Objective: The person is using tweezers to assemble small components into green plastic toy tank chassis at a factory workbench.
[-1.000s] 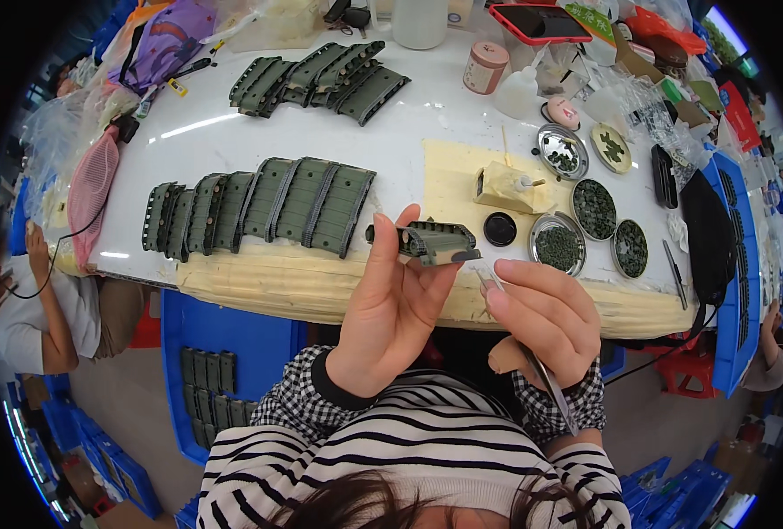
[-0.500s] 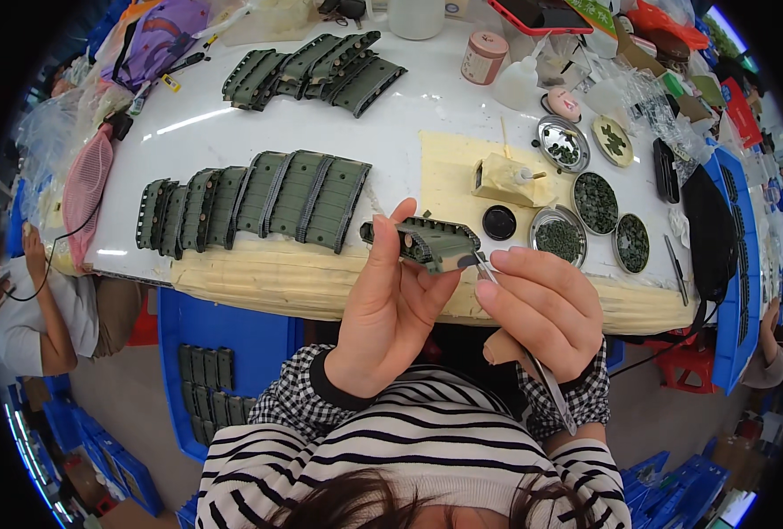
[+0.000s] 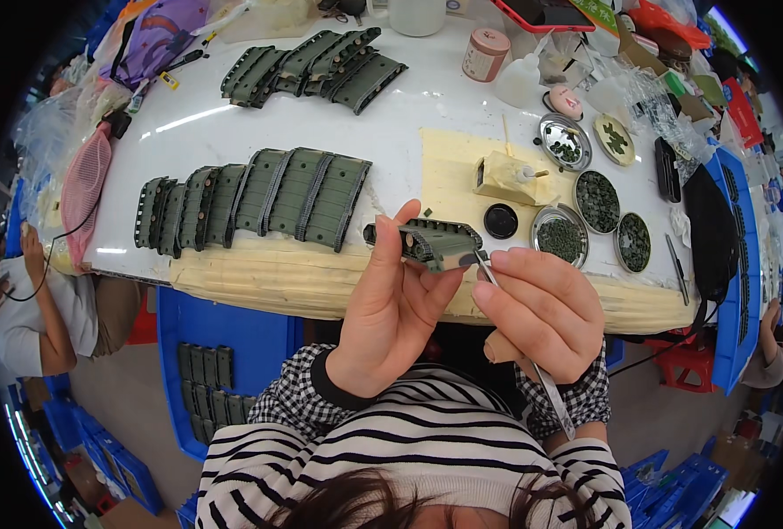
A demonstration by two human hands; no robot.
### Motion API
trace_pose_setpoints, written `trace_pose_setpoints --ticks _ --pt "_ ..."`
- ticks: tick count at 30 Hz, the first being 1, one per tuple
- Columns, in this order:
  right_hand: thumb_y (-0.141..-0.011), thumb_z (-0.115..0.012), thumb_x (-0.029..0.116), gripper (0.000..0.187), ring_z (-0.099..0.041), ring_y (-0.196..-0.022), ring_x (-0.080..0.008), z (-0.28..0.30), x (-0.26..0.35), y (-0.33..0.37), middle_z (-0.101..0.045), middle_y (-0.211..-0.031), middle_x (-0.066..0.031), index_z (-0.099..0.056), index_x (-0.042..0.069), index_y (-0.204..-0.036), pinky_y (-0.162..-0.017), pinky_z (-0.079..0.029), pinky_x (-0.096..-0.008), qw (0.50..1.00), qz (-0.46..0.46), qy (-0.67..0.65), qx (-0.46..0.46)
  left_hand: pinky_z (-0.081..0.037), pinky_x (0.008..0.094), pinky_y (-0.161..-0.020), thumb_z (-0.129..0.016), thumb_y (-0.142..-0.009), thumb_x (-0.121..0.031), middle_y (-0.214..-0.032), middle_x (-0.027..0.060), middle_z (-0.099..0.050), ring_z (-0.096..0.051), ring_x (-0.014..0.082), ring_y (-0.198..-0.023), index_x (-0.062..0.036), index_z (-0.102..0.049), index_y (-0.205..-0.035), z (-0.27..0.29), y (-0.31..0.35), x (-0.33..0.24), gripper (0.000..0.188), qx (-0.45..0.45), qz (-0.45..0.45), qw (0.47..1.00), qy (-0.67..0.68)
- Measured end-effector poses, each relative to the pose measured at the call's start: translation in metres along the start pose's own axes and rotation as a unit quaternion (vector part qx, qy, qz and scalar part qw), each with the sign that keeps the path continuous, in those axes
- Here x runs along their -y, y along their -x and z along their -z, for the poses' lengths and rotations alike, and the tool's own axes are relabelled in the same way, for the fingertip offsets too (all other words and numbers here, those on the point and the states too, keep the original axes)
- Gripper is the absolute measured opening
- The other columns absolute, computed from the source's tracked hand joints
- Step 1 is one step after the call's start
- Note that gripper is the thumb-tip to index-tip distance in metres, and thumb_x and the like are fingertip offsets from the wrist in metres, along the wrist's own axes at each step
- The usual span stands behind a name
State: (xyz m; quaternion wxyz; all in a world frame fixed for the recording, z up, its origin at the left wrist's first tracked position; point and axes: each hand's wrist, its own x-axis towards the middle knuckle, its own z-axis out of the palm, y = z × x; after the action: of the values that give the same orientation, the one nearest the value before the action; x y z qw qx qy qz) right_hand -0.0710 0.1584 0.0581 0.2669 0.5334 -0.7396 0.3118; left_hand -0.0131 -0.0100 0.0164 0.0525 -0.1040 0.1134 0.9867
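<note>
Between the thumb and fingers of my left hand (image 3: pixel 390 304) is a small green camouflage model tank hull (image 3: pixel 444 249), with dark tracks and wheels along its side. My right hand (image 3: pixel 546 309) grips metal tweezers (image 3: pixel 546 388); their tips touch or nearly touch the right end of the hull. A tan wrap covers one finger of that hand. Whether the tips pinch a part is too small to tell. Just beyond the hull stands a tape-covered block (image 3: pixel 510 179), beside a small black round lid (image 3: pixel 500 220).
Rows of green model hulls (image 3: pixel 290 198) stand on the left, with another group (image 3: pixel 312 70) farther back. Round tins of small green parts (image 3: pixel 597 201) sit at the right near a black pouch (image 3: pixel 707 229). Below the padded table edge (image 3: pixel 259 286) is a blue tray (image 3: pixel 268 326).
The tweezers' tips have shifted slightly at the hull's right end, and the hull has tilted a little. Both hands keep their grips.
</note>
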Motion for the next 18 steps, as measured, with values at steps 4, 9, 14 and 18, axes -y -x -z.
trace_pose_setpoints --ticks 4,9,14,18 --pt "-0.086 -0.066 0.027 0.030 -0.068 -0.089 -0.0254 -0.003 -0.001 -0.001 -0.068 -0.085 -0.0103 -0.068 -0.001 -0.098 -0.074 -0.058 -0.0358 1.000 0.014 0.009 -0.002 -0.055 0.0278 -0.090 -0.044 -0.100 -0.045 -0.118 0.0083 -0.060 -0.063 0.0163 -0.105 -0.0125 -0.040 -0.133 0.003 -0.001 -0.001 0.046 0.010 0.005 1.000 0.005" --pt "-0.086 -0.066 0.027 0.031 -0.068 -0.090 -0.0253 -0.006 -0.003 0.000 -0.067 -0.086 -0.0105 -0.068 -0.001 -0.099 -0.076 -0.059 -0.0360 0.999 0.036 0.019 -0.002 -0.055 0.0242 -0.086 -0.045 -0.098 -0.050 -0.116 0.0097 -0.061 -0.063 0.0145 -0.099 -0.0083 -0.044 -0.134 -0.001 -0.001 0.002 0.055 -0.050 -0.023 0.998 -0.038" --pt "-0.090 -0.064 0.032 0.037 -0.068 -0.091 -0.0261 0.002 -0.002 0.007 -0.069 -0.090 -0.0129 -0.065 -0.001 -0.106 -0.082 -0.057 -0.0389 0.995 -0.052 -0.081 -0.008 -0.053 0.0275 -0.093 -0.046 -0.099 -0.047 -0.125 0.0103 -0.057 -0.060 0.0183 -0.112 -0.0118 -0.040 -0.139 0.004 -0.002 0.002 0.054 -0.028 -0.033 0.999 -0.023" --pt "-0.085 -0.072 0.035 0.044 -0.065 -0.101 -0.0289 -0.013 0.002 0.030 -0.064 -0.107 -0.0190 -0.055 0.001 -0.108 -0.095 -0.050 -0.0405 0.928 -0.220 -0.268 -0.133 -0.049 0.0319 -0.101 -0.052 -0.097 -0.042 -0.136 0.0102 -0.050 -0.053 0.0209 -0.123 -0.0174 -0.026 -0.148 0.006 0.001 0.006 0.061 0.020 -0.072 0.995 -0.069"
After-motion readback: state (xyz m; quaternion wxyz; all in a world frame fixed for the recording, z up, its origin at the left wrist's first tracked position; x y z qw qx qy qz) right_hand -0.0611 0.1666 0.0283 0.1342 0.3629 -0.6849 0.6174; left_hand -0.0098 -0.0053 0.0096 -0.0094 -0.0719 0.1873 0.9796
